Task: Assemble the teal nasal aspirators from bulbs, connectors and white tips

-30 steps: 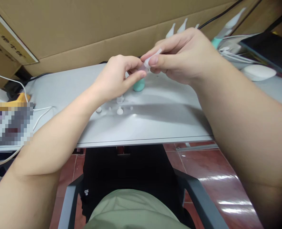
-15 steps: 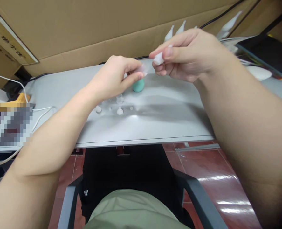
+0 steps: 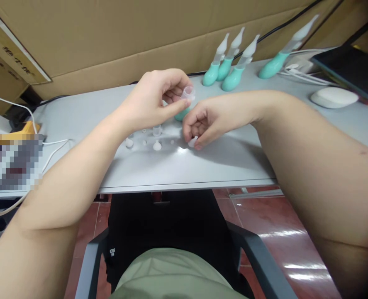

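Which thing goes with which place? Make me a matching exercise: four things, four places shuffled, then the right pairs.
Things
1. Raised clear cup
2. White tip at the right end of the front row
3. Trio of teal bulbs
4. White oval object

Places
A. Near the cardboard wall
B. At the right hand
C. Right side of the table, near white cables
D. In the left hand

Pairs: 1-D, 2-B, 3-A, 4-C

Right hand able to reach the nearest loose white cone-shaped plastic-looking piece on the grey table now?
Probably yes: the white cone-shaped piece sits near the right hand, with only a tiny white piece between. That hand already pinches another white piece, though.
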Demonstrator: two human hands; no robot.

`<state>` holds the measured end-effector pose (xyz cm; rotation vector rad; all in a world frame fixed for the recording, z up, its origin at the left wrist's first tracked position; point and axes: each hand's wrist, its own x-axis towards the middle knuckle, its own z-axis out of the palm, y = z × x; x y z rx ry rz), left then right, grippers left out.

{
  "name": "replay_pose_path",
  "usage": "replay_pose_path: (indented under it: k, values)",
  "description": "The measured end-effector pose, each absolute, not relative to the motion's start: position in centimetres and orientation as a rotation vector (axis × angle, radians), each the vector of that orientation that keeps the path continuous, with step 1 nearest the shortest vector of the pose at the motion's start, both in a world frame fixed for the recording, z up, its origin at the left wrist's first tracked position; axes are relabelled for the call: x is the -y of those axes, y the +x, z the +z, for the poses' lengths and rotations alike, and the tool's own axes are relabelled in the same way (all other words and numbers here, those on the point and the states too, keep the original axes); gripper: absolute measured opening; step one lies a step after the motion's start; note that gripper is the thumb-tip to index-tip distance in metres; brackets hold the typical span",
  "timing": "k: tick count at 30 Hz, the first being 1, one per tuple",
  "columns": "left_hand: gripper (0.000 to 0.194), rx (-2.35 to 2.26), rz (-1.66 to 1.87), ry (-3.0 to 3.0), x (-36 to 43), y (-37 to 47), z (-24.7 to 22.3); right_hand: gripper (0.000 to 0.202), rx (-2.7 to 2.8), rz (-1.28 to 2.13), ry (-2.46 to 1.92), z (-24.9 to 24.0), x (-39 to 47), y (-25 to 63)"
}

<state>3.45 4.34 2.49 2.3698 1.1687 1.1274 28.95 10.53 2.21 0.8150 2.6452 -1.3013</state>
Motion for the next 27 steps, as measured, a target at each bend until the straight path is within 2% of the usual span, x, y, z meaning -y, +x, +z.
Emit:
replay_pose_path:
  k: [5,8,13,17,21,24,27]
  values:
    - [0.013,-1.186,1.139,2.275,-4.4,3.7,2.5,0.037,-2.751,-1.398,0.760,3.1,-10.5,29.5]
    - [0.016,-1.190,1.154,2.235,-4.8,3.6,2.5,0.057,-2.847,-1.444,0.819,4.1,-10.1,29.8]
    - [0.034,-1.041,1.207,2.174,-5.8,3.0,2.1,0.070,-3.250,-1.442,1.118,5.0,-8.4,29.4]
    - [0.050,-1.042,1.262,2.087,-5.5,3.2,2.4,0.063,-3.454,-1.609,1.284,4.5,-7.6,28.1]
    - [0.063,-1.233,1.095,2.177,-3.2,4.6,3.8,0.055,-3.481,-1.718,1.353,3.8,-8.0,27.4]
    - [0.074,-1.252,1.034,2.226,-1.4,5.6,5.1,0.042,-3.525,-1.757,1.284,3.2,-9.0,27.5]
    - [0.075,-1.270,0.978,2.201,-0.8,5.7,5.8,0.023,-3.589,-1.785,1.169,2.6,-9.7,27.4]
